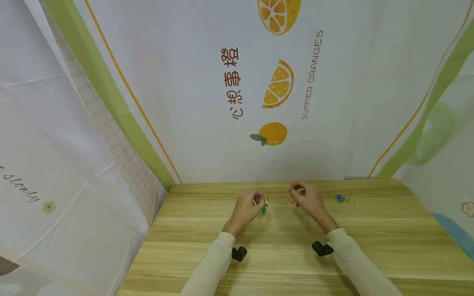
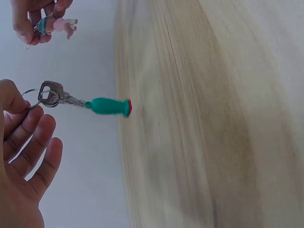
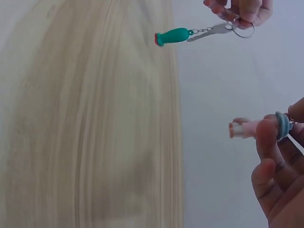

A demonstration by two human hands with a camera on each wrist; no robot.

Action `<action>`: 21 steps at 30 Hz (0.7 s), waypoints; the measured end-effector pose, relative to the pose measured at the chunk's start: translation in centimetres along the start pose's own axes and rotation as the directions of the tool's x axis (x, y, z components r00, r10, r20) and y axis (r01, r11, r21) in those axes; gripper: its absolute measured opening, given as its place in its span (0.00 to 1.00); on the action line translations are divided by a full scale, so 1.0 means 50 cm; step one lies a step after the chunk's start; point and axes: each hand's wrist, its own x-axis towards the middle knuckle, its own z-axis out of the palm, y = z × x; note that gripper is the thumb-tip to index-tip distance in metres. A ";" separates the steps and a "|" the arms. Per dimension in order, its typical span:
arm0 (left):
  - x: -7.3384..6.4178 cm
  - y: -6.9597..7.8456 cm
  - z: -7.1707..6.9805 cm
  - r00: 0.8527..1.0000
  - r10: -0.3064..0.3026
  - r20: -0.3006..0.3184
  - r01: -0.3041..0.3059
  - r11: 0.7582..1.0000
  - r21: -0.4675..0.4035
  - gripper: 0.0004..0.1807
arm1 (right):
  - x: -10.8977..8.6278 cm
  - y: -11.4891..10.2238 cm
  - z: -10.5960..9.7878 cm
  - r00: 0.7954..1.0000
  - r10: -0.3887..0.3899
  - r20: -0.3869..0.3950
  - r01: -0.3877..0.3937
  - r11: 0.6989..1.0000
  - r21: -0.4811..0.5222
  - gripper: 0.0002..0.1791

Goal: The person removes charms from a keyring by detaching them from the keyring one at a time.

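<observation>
My left hand [image 1: 249,205] pinches a metal key ring [image 2: 24,96] between thumb and forefinger, above the table. From this ring hang a silver key [image 2: 53,88] and, by a short chain, a green bottle-shaped charm [image 2: 107,106] with a red end. Across from it, my right hand [image 1: 309,201] holds a small figurine keychain [image 3: 248,128] by its top end. The figurine has a pink body, a blue-grey band near the top and pale feet with orange ends. In the right wrist view its upper part is partly hidden behind the fingers. The hands are apart.
A blue charm [image 1: 340,198] with a metal ring [image 1: 351,201] lies on the wooden table [image 1: 281,263], to the right of my right hand. Behind the table's far edge hangs a white cloth [image 1: 200,123] printed with oranges. Black wrist mounts [image 1: 240,253] show beneath both forearms.
</observation>
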 end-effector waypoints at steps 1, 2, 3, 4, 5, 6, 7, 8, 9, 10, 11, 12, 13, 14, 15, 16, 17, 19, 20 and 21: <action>0.000 0.000 0.000 1.000 0.002 0.000 -0.002 1.000 0.005 0.04 | 0.000 0.002 -0.003 1.000 0.008 0.003 -0.008 1.000 0.006 0.12; 0.000 0.000 0.001 1.000 0.003 0.000 -0.003 1.000 0.005 0.04 | 0.001 0.004 -0.006 1.000 0.015 0.005 -0.015 1.000 0.009 0.12; 0.000 0.000 0.001 1.000 0.005 0.001 -0.005 1.000 0.006 0.04 | 0.002 0.007 -0.009 1.000 0.020 0.006 -0.020 1.000 0.007 0.12; 0.001 0.000 0.001 1.000 0.005 0.000 -0.005 1.000 0.005 0.04 | 0.002 0.009 -0.013 1.000 0.024 0.006 -0.024 1.000 0.005 0.12; 0.001 0.000 0.001 1.000 0.006 0.001 -0.006 1.000 0.002 0.04 | 0.003 0.011 -0.016 1.000 0.027 0.007 -0.027 1.000 0.007 0.11; 0.001 0.000 0.001 1.000 0.006 0.002 -0.006 1.000 -0.002 0.04 | 0.004 0.012 -0.019 1.000 0.028 0.006 -0.028 1.000 0.004 0.11; 0.002 0.000 0.002 1.000 0.005 0.005 -0.004 1.000 -0.002 0.04 | 0.004 0.013 -0.022 1.000 0.030 0.007 -0.030 1.000 0.004 0.11; 0.002 -0.001 0.002 1.000 0.004 0.007 -0.004 1.000 -0.005 0.04 | 0.005 0.014 -0.025 0.999 0.032 0.006 -0.032 0.999 0.005 0.10; 0.002 -0.001 0.003 1.000 0.005 0.010 -0.004 1.000 -0.007 0.04 | 0.005 0.015 -0.028 0.999 0.036 0.005 -0.036 0.999 0.005 0.10; 0.002 -0.001 0.003 1.000 0.004 0.011 -0.004 1.000 -0.009 0.04 | 0.005 0.016 -0.031 0.999 0.040 0.005 -0.040 0.999 0.004 0.10; 0.002 -0.002 0.005 1.000 0.005 0.012 -0.005 1.000 -0.011 0.04 | 0.005 0.017 -0.034 0.999 0.047 0.006 -0.047 0.999 0.004 0.10; 0.002 -0.002 0.005 1.000 0.005 0.013 -0.005 1.000 -0.013 0.04 | 0.005 0.018 -0.037 0.999 0.053 0.007 -0.053 0.999 0.000 0.10; 0.001 -0.001 0.006 1.000 0.005 0.015 -0.005 1.000 -0.012 0.04 | 0.005 0.020 -0.040 0.998 0.060 0.007 -0.060 0.998 -0.001 0.10; 0.001 -0.001 0.006 1.000 0.004 0.017 -0.004 1.000 -0.012 0.04 | 0.005 0.021 -0.043 0.998 0.064 0.007 -0.064 0.998 0.000 0.10; 0.001 -0.001 0.007 1.000 0.002 0.019 -0.002 1.000 -0.010 0.03 | 0.005 0.024 -0.046 0.998 0.068 0.005 -0.068 0.998 -0.004 0.10; 0.001 0.000 0.008 1.000 0.001 0.021 -0.001 1.000 -0.008 0.03 | 0.004 0.025 -0.049 0.998 0.068 0.004 -0.068 0.998 -0.003 0.11; 0.001 0.000 0.008 1.000 0.000 0.026 0.001 1.000 -0.005 0.03 | 0.004 0.027 -0.052 0.998 0.068 0.001 -0.068 0.998 -0.001 0.11; 0.000 0.002 0.009 0.999 -0.006 0.034 0.006 1.000 0.002 0.04 | 0.004 0.032 -0.058 0.999 0.054 -0.005 -0.054 0.999 0.000 0.11; 0.000 0.002 0.009 0.999 -0.009 0.036 0.009 1.000 0.004 0.04 | 0.005 0.035 -0.060 0.999 0.048 -0.008 -0.048 0.999 0.001 0.11; 0.000 0.002 0.009 0.999 -0.010 0.037 0.010 1.000 0.005 0.04 | 0.005 0.037 -0.063 0.999 0.043 -0.010 -0.043 0.999 0.002 0.11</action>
